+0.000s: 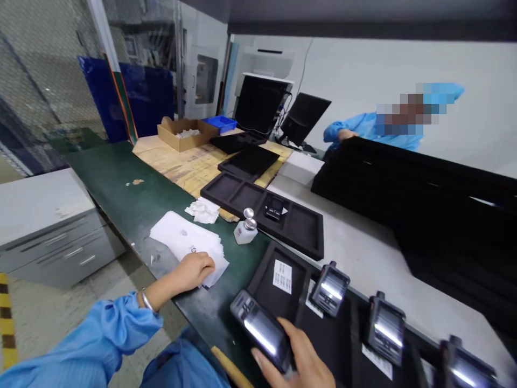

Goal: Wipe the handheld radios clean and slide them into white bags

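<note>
My left hand lies at the near right edge of a stack of thin white sheets with small printed marks. Its fingers are curled together on the edge of the top sheet; the fingertips are partly hidden. In my right hand is a black handheld device with a glossy screen, gripped at its lower end between thumb and fingers. The device is above the near edge of a black foam tray. A label sheet lies in that tray's left compartment.
More handheld devices sit along the tray. Behind stands a second black tray with a small black device. A white dispenser bottle and crumpled tissue are near the sheets. A co-worker in blue holds black material opposite.
</note>
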The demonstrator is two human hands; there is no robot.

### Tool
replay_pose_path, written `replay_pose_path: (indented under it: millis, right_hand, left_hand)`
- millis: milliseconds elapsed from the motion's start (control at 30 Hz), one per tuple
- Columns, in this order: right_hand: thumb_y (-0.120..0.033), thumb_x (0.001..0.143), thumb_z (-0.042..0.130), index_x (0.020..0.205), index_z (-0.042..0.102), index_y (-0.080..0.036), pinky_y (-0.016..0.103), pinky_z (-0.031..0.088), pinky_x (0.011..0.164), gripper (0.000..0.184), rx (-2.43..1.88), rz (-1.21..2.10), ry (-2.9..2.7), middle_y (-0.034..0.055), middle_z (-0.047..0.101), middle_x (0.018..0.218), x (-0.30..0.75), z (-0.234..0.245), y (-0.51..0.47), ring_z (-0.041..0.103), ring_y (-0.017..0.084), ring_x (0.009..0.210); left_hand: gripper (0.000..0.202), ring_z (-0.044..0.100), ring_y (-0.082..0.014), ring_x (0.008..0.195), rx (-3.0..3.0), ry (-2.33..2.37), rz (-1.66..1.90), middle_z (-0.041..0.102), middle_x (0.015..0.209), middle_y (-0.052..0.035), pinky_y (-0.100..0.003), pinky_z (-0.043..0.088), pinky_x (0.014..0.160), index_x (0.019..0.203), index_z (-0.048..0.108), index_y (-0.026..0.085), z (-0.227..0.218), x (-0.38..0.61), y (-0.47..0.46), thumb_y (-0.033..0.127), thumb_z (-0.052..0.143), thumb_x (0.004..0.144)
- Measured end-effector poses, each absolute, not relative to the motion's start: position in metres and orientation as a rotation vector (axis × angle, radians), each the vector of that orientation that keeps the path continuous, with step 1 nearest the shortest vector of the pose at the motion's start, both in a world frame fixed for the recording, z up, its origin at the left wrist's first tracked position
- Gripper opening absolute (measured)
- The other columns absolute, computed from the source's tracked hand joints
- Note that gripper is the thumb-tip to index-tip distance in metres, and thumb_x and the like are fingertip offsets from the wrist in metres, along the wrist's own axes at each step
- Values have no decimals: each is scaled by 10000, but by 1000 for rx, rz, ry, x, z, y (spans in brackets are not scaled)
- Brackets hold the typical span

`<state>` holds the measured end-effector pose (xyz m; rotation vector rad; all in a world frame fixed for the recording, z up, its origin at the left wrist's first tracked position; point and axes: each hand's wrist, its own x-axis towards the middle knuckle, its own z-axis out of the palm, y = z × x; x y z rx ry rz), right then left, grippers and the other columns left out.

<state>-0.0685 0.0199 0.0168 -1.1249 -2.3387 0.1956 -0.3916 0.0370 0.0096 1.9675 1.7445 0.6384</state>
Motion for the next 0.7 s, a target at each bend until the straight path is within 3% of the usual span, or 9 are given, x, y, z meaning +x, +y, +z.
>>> replay_pose_path:
  millis: [167, 267, 467, 700]
  right_hand:
    - [-643, 904, 457, 1202, 521, -144, 313, 508, 586, 584, -1326, -143, -2270, 110, 671, 944, -119, 27, 40, 682, 246, 725]
    - [-589, 902, 488, 1198, 533, -135, 316, 483, 584, 544, -1346, -191, -2312, 111, 661, 926, -135, 18, 41, 667, 246, 709]
    - [-517, 863, 572, 1166, 514, -160, 309, 499, 582, 472, -1268, -7, -2441, 81, 658, 932, -131, 10, 35, 677, 235, 718]
    - [-488, 824, 640, 1205, 504, -160, 333, 542, 677, 520, -1144, 126, -2513, 95, 657, 987, -133, 18, 40, 682, 246, 790]
  left_hand:
    - [239, 616, -167, 810, 1921, 1740, 797, 647, 821, -39, -281, 468, 774, 857, 683, 203, 11, -371, 31, 222, 464, 951]
    - [237, 604, -173, 813, 1895, 1776, 886, 638, 818, -43, -296, 467, 778, 855, 664, 194, 9, -364, 30, 219, 452, 959]
    - [272, 598, -165, 826, 1881, 1733, 983, 623, 836, -47, -282, 468, 780, 885, 648, 193, 2, -358, 18, 253, 404, 990]
    - [269, 595, -168, 823, 1919, 1618, 960, 615, 857, -49, -282, 461, 766, 899, 642, 197, 13, -355, 9, 254, 396, 990]
